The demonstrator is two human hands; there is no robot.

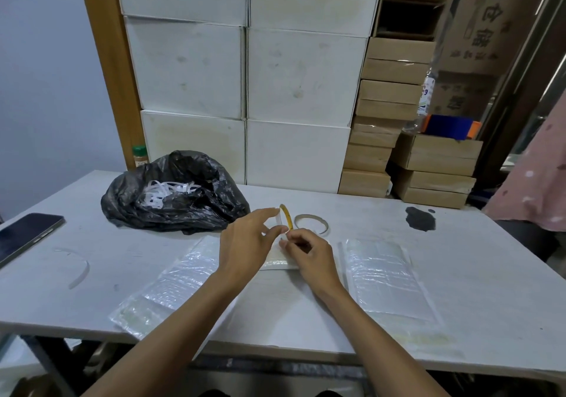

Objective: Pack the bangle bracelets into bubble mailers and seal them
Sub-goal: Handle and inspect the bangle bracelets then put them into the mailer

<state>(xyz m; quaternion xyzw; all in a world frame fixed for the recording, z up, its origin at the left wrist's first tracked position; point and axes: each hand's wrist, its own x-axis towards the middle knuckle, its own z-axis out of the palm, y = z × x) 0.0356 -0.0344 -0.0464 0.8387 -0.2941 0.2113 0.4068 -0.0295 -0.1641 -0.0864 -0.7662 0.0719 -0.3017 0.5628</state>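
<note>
Two-handed, the gold bangle [288, 216] is pinched upright just above the small mailer [275, 261]: left hand [245, 243] at its top, right hand [311, 255] at its base. Were either pinch slackened, it could be dropped beside the mailer.

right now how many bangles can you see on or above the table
2. A gold bangle pinched in the left hand above the table; a silver bangle lying flat just right of it. The black bag may hide more.
</note>
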